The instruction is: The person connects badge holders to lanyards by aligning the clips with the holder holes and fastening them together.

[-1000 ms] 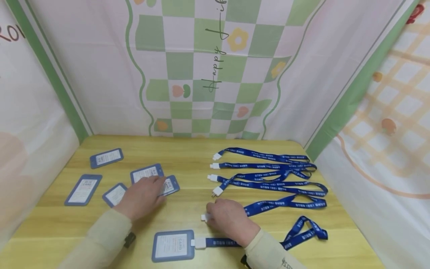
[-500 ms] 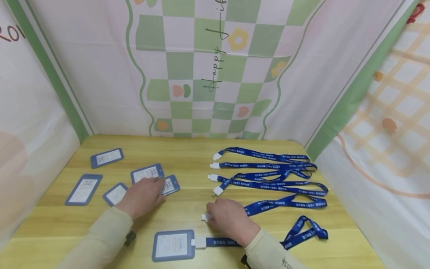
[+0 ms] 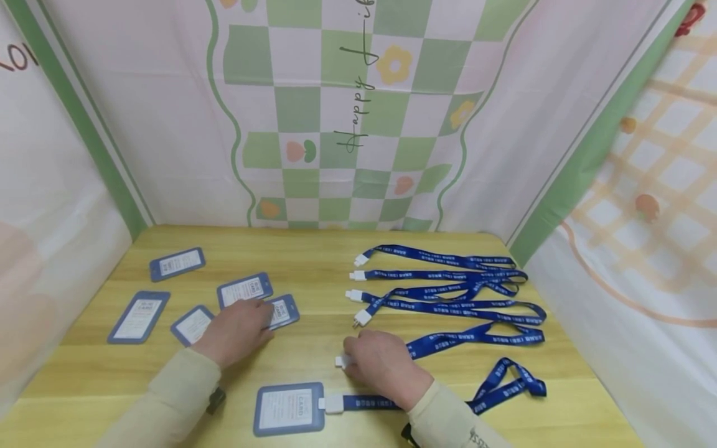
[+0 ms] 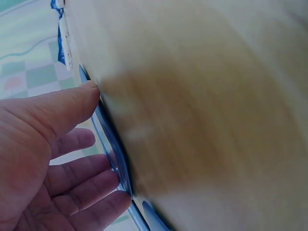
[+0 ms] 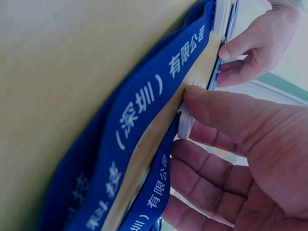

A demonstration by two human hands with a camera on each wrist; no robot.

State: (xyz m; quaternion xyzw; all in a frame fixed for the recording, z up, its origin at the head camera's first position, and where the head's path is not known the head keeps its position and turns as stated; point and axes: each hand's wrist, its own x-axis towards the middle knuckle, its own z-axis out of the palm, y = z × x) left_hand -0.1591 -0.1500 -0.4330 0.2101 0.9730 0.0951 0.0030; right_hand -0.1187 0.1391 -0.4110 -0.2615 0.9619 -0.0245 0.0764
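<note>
My left hand (image 3: 238, 331) lies over a blue-framed badge holder (image 3: 287, 311) left of the table's middle, thumb and fingers at its edges. The left wrist view shows the thumb (image 4: 89, 94) and fingertips along the thin edge of the holder (image 4: 118, 154). With my right hand (image 3: 386, 364) I pinch the white plastic clip (image 5: 185, 122) of a blue lanyard (image 3: 454, 341), whose strap runs off to the right. Close in front, a second badge holder (image 3: 288, 409) is joined to a blue lanyard (image 3: 370, 403), which passes under my right wrist.
More badge holders lie at the left, among them an upright one (image 3: 139, 317), a far one (image 3: 178, 264) and one (image 3: 244, 289) beside my left fingers. Several blue lanyards (image 3: 442, 275) are laid out at the right, white clips leftward. Printed curtains (image 3: 190, 124) surround the table.
The badge holder under my left hand has shifted very slightly toward me, with the fingers moving along. My right hand stays on the lanyard clip.
</note>
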